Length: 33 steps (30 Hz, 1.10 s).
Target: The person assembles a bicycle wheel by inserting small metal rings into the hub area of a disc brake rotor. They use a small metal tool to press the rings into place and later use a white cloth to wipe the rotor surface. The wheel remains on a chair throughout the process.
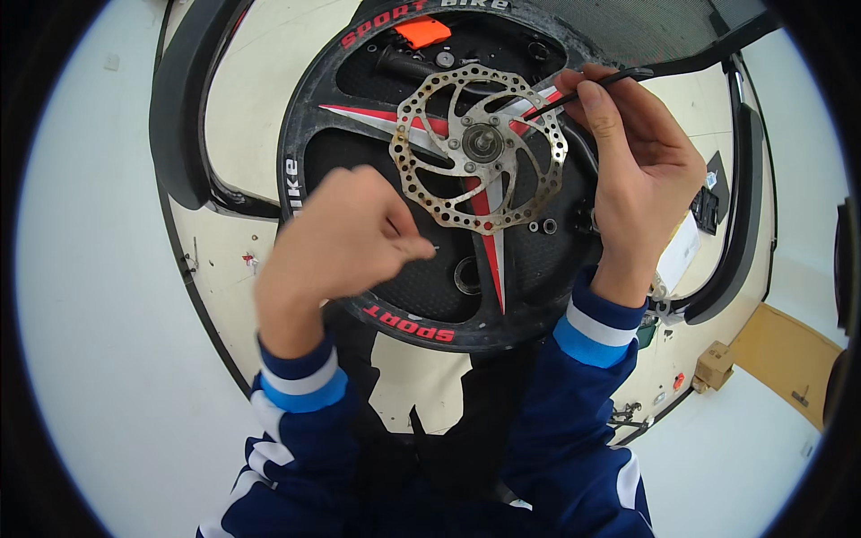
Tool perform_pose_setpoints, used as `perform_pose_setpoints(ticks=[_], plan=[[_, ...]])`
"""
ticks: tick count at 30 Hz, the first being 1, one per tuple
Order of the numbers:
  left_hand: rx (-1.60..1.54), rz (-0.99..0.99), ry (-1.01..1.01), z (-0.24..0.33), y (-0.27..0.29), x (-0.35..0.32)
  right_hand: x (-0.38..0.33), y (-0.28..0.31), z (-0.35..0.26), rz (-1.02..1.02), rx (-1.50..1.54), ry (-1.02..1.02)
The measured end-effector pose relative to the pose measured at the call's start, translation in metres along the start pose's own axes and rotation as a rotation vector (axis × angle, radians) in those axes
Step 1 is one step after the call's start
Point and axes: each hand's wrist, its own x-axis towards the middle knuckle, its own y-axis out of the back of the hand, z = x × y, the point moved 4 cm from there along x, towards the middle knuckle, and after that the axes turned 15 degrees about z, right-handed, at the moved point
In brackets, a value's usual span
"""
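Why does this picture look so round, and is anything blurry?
Head view: fisheye lens, so edges bend and corners go black; head view: the bare left grip looks soft, probably motion blur; head view: the silver, hole-punched metal disc looks fairly crisp.

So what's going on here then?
A person is working over a black wheel with red-and-white spokes and a metal brake disc at its hub. The right hand holds a thin black tool, its tip over the disc; contact is unclear. The left hand, a bit blurred, has its fingertips together above the wheel, perhaps pinching something small. Small loose parts lie within the wheel.
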Motion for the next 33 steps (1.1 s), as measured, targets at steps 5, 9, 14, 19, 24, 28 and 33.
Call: perform_pose_setpoints(ticks=[5, 9, 14, 19, 24, 28, 33], plan=[[0.042, 0.162, -0.019, -0.015, -0.05, -0.009, 0.001, 0.006, -0.002, 0.016, 0.015, -0.01], [0.039, 0.184, -0.052, -0.024, -0.053, -0.004, 0.002, 0.01, -0.002, 0.021, 0.02, -0.015], [-0.004, -0.005, 0.015, -0.014, -0.025, -0.012, 0.003, 0.013, -0.001, 0.021, 0.008, -0.048], [-0.361, 0.393, -0.24, 0.009, -0.001, -0.01, 0.003, 0.015, 0.001, -0.03, 0.036, -0.072], [-0.399, 0.629, -0.232, 0.026, -0.022, 0.016, -0.004, 0.004, -0.003, -0.218, 0.038, -0.17], [-0.321, 0.695, -0.308, 0.032, -0.034, 0.021, -0.004, 0.009, 0.0, -0.238, -0.022, -0.182], [-0.325, 0.69, -0.267, 0.033, -0.036, 0.021, -0.002, 0.013, 0.003, -0.248, -0.015, -0.216]])
